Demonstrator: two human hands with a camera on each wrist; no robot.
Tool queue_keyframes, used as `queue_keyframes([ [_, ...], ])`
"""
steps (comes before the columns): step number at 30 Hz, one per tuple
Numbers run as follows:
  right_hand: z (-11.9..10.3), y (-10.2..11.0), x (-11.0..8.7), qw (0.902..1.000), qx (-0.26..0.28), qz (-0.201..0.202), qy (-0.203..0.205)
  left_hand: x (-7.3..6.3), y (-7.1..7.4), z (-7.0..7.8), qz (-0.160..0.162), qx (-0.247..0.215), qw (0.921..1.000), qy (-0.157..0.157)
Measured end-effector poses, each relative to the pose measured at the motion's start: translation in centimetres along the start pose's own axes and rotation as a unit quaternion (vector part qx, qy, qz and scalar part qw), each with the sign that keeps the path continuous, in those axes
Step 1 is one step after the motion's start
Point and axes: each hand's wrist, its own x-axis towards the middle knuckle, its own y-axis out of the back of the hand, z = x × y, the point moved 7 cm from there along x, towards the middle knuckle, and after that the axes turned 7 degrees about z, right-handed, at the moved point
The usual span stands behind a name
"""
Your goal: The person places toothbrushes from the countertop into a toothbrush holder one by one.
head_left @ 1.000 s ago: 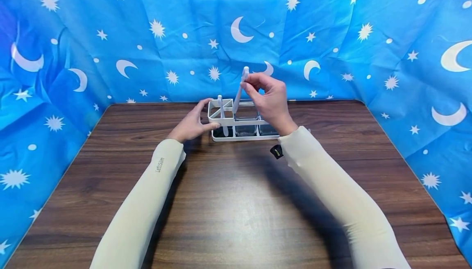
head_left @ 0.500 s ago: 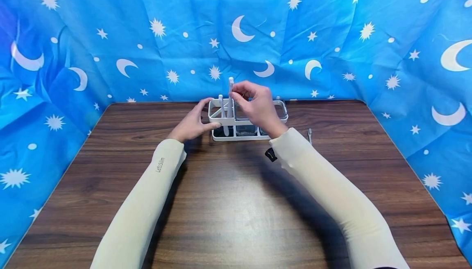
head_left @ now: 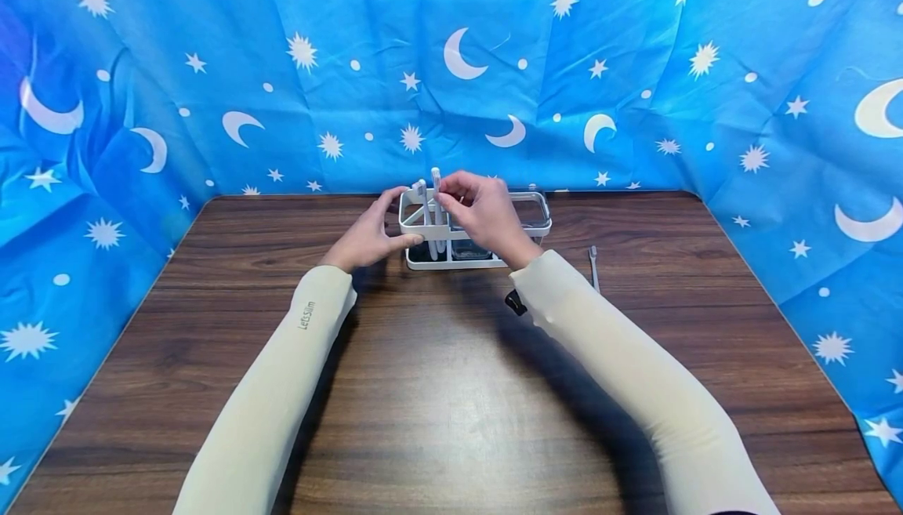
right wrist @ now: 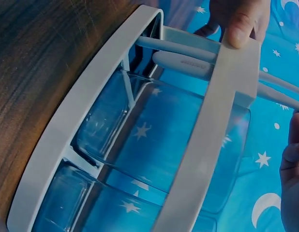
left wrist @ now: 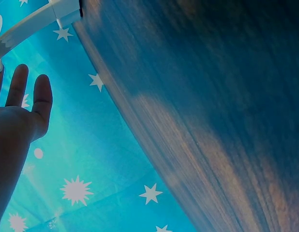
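Observation:
A white two-tier toothbrush holder [head_left: 430, 266] stands at the back of the table. My left hand [head_left: 367, 237] grips its left end, thumb in front on the upper rail [right wrist: 202, 140] and fingers behind. With thumb and fingertips my right hand [head_left: 480, 205] pinches a pale toothbrush [head_left: 436, 179] near its bristle head. That brush stands upright in the holder's left section, its wide handle end [right wrist: 183, 64] hanging below the upper rail. Just left of it, a second toothbrush [head_left: 422, 190] leans in the same section.
Clear glass cups [right wrist: 140, 135] fill the holder's other sections. Another toothbrush [head_left: 594, 268] lies on the wooden table [head_left: 451, 389], right of the holder. A blue curtain [head_left: 282, 68] with moons and stars hangs close behind and at both sides.
My right hand has moved left and down, bringing the toothbrush from above the middle into the holder's left section. My left hand stays on the holder.

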Motion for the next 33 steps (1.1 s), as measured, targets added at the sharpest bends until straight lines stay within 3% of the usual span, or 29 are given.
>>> queue_keyframes([
  [10,1.2,-1.0,-0.6,0.9982,-0.024,-0.036,-0.041,-0.1,0.0,0.0,0.001,-0.002,1.0000,-0.001],
  [22,1.1,-1.0,-0.8,0.9975,-0.032,-0.049,-0.041,-0.1,0.0,0.0,-0.002,-0.008,1.0000,0.000],
  [27,0.9,-0.5,-0.8,0.9960,-0.045,-0.063,-0.045,-0.1,0.0,0.0,-0.001,-0.007,1.0000,-0.004],
  [33,1.3,1.4,-0.9,0.9967,-0.057,-0.040,-0.042,-0.1,0.0,0.0,-0.002,-0.010,0.9999,-0.002],
])
